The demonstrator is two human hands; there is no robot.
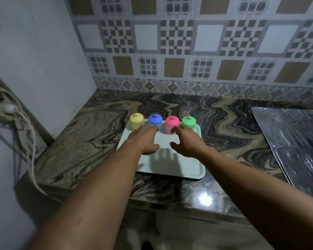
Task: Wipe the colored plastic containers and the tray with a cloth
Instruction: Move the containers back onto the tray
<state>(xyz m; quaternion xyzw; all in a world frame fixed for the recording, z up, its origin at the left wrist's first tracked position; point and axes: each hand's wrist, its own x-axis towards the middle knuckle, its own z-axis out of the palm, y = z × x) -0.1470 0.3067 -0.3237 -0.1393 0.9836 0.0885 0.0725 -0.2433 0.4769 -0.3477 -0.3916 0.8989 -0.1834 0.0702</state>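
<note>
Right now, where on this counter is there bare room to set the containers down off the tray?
Bare countertop lies left of the tray, up to the side wall, and between the tray and the metal sheet on the right. The strip behind the four containers to the tiled wall is free too. The tray's back edge is crowded, with both hands over it.

No legible text, labels, brands, numbers or signs anywhere in view. Checked the four lidded containers (163, 122), the tray (172, 165), the worktop (101, 134), the wall tiles (175, 40) and the foil-covered sheet (293, 134) at right: all bear only colour or pattern. The tile motifs are geometric, not lettering.
</note>
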